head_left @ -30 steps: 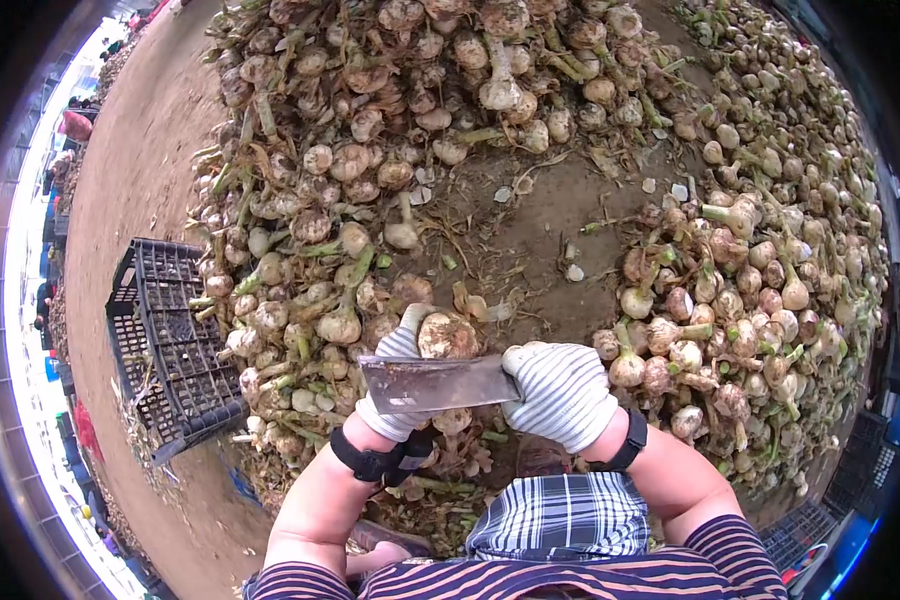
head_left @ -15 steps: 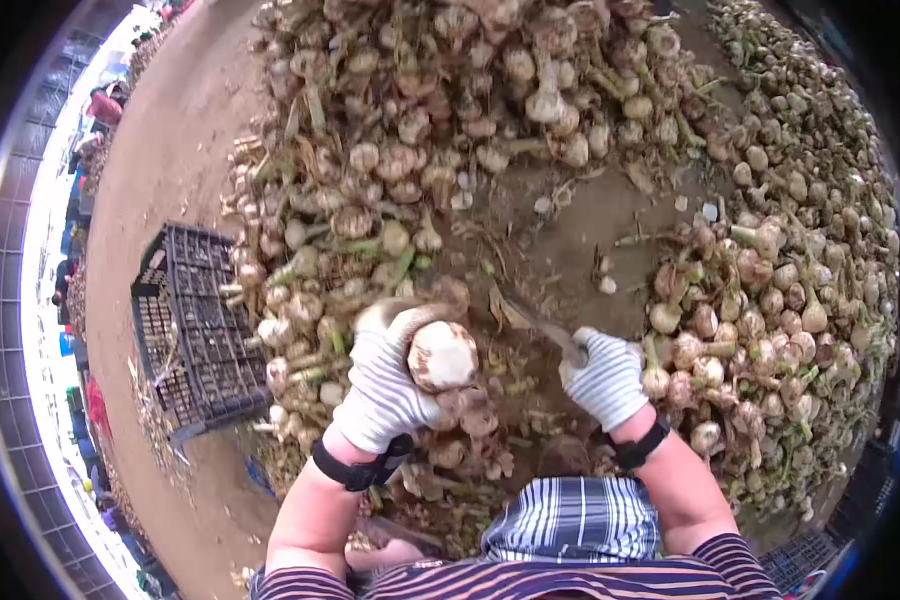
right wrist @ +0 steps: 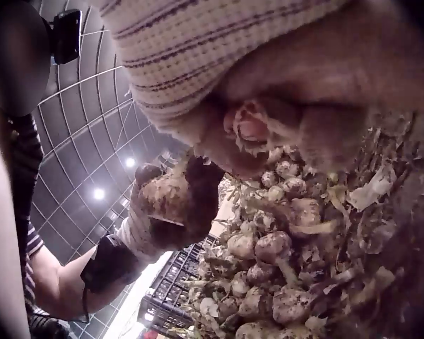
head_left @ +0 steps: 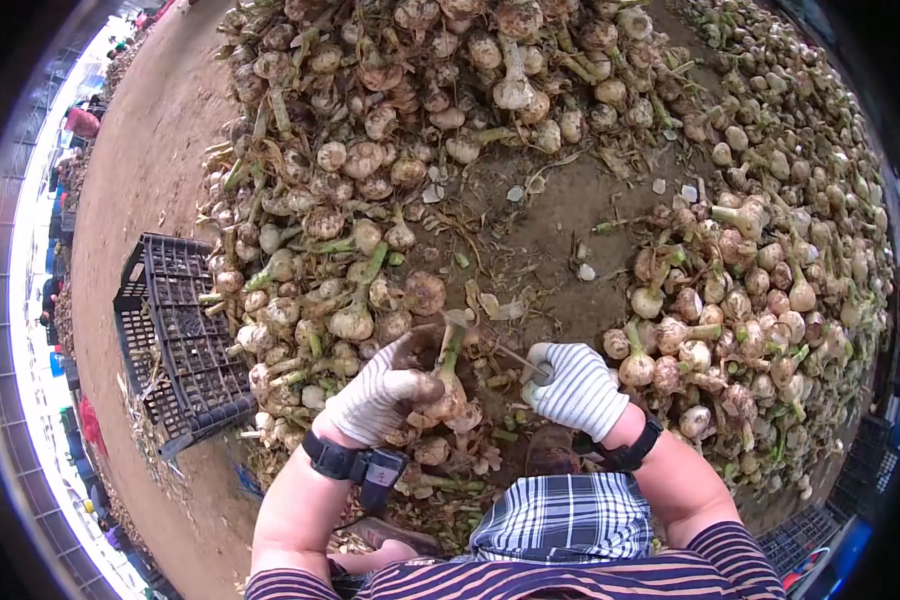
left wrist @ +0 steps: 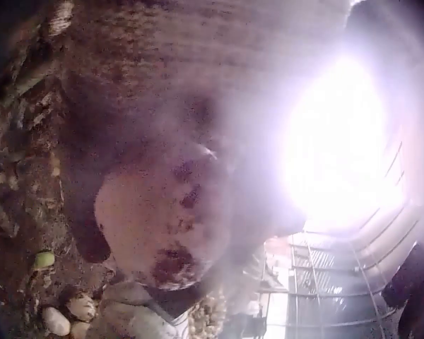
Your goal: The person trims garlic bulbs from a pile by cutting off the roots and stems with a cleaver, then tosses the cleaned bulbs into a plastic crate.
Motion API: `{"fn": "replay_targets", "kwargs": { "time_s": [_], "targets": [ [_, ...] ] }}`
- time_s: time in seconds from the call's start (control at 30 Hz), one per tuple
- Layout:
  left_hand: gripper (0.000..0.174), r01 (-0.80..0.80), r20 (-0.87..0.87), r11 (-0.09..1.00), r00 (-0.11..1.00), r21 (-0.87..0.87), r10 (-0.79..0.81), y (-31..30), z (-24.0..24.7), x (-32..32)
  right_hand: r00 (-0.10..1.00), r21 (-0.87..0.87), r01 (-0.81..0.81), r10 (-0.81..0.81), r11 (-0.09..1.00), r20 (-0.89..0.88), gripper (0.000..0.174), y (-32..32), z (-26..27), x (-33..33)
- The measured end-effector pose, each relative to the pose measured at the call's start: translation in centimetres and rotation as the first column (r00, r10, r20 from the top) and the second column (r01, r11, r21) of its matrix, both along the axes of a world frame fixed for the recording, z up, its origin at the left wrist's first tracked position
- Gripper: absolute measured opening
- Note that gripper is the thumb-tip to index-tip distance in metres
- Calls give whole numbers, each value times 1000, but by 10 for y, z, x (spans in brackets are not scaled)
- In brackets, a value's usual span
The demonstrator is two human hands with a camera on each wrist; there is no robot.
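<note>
In the head view my left hand, in a striped glove with dirty fingertips, grips a garlic bulb. The bulb's green stem points up, away from my body. My right hand, gloved too, holds a knife whose blade shows edge-on as a thin line toward the stem. A pinkish bulb fills the middle of the left wrist view, blurred by glare. From the right wrist, the bulb appears within the left hand's fingers, while the right glove covers the top.
Garlic with stems lies heaped ahead and to the left. Another garlic pile spreads along the right. A black plastic crate leans tilted at the left pile's edge. Dry leaves and scraps litter the bare ground between the piles.
The blade lay broadside across the bulb, then swung away right; now it is edge-on near the stem. The bulb's pale cut face, turned up half a second ago, is now hidden.
</note>
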State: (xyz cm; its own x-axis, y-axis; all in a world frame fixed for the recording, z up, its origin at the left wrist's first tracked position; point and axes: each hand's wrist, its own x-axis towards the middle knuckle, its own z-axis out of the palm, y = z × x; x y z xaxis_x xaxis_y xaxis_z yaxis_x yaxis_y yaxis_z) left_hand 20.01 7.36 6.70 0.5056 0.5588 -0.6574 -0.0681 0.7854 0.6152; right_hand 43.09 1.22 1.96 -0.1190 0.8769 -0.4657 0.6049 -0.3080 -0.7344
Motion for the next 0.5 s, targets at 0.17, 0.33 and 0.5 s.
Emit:
{"fn": "replay_targets", "kwargs": {
  "time_s": [0.17, 0.33, 0.5],
  "targets": [
    [29, 330, -478, 901, 862, 282, -167, 5, 10, 19, 979, 26, -143, 138, 989, 148, 24, 8, 16, -3],
    [18, 305, -572, 685, 796, 662, 198, 16, 42, 16, 936, -361, -73, 188, 930, 296, 29, -14, -42, 15],
    [66, 39, 364, 883, 902, 467, -232, 68, 66, 69, 993, -294, 99, -114, 951, -35, 28, -34, -90, 0]
  ]
}}
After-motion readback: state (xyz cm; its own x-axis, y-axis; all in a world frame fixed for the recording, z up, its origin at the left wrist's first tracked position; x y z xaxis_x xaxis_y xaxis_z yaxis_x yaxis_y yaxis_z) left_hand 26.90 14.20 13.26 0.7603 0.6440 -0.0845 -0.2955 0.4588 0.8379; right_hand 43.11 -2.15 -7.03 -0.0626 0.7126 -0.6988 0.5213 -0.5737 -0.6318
